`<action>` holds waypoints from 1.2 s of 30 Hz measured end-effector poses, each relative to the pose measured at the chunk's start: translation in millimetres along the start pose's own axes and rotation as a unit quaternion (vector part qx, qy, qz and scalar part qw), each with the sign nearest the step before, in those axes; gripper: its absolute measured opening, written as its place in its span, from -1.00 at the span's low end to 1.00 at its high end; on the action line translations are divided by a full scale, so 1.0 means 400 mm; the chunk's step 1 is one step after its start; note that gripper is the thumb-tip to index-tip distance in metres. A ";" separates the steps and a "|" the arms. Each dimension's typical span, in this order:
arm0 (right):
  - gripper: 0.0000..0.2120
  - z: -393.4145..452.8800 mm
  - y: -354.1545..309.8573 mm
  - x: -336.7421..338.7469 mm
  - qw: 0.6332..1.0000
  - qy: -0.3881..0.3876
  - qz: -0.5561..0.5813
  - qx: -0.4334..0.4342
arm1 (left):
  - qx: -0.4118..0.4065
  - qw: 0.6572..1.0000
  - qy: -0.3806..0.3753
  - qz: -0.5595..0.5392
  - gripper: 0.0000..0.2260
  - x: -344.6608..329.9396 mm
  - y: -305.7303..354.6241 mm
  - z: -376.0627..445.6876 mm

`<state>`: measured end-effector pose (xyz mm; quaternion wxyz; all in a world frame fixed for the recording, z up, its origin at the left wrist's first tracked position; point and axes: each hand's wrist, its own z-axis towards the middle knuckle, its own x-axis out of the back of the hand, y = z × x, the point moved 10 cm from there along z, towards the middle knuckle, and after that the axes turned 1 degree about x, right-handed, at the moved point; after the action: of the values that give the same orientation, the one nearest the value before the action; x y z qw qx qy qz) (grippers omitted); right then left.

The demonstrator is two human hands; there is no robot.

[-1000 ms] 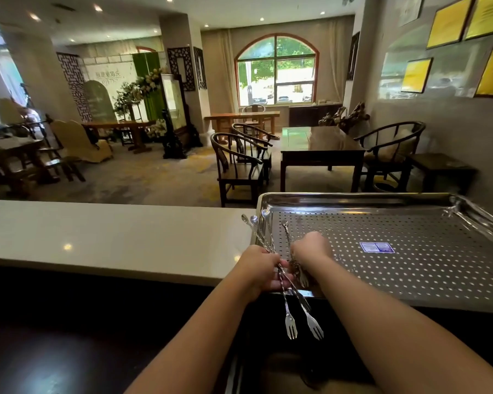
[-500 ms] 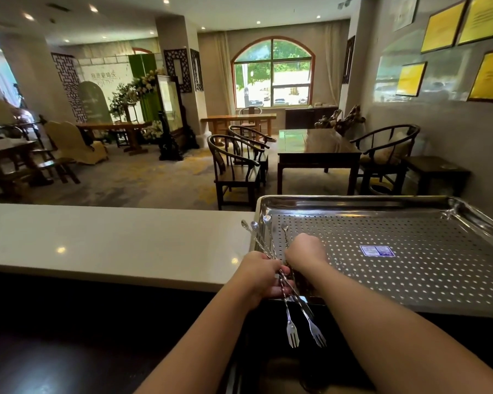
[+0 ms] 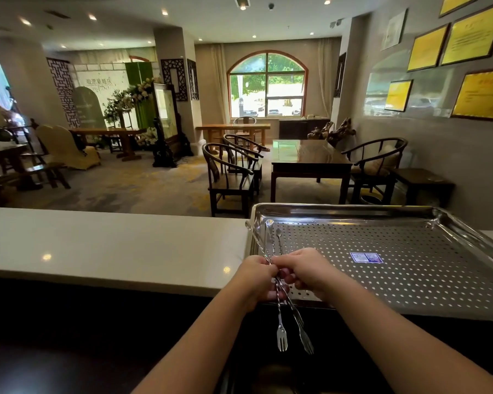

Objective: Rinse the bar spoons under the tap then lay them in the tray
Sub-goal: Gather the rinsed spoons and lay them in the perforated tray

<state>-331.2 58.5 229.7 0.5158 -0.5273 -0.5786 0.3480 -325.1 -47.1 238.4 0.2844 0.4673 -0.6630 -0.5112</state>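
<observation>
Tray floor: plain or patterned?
Patterned: the tray is shiny steel with a regular grid of small holes, seen in the head view.

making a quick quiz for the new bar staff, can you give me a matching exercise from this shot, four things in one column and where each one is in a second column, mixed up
Things
1. bar spoons
2. blue sticker
3. perforated tray
4. framed yellow certificates

Places
A. on the white counter at the right
B. gripped between the left hand and right hand, fork ends hanging toward the viewer
C. on the wall at upper right
D. stuck to the tray's perforated floor

Pairs: 1-B, 2-D, 3-A, 4-C
</observation>
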 end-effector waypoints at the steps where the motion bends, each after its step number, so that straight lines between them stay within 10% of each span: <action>1: -0.82 -0.001 -0.002 0.004 1.000 0.014 0.004 0.002 | -0.002 1.000 0.000 0.005 -0.92 0.001 0.002 0.000; 36: -0.78 -0.097 -0.063 0.103 0.959 0.249 0.061 0.116 | 0.117 0.991 0.011 -0.070 -0.77 0.012 -0.054 0.023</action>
<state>-296.3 87.9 271.8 0.6792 -0.5682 -0.3536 0.3014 -327.7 -48.4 214.5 0.1986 0.5483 -0.6808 -0.4432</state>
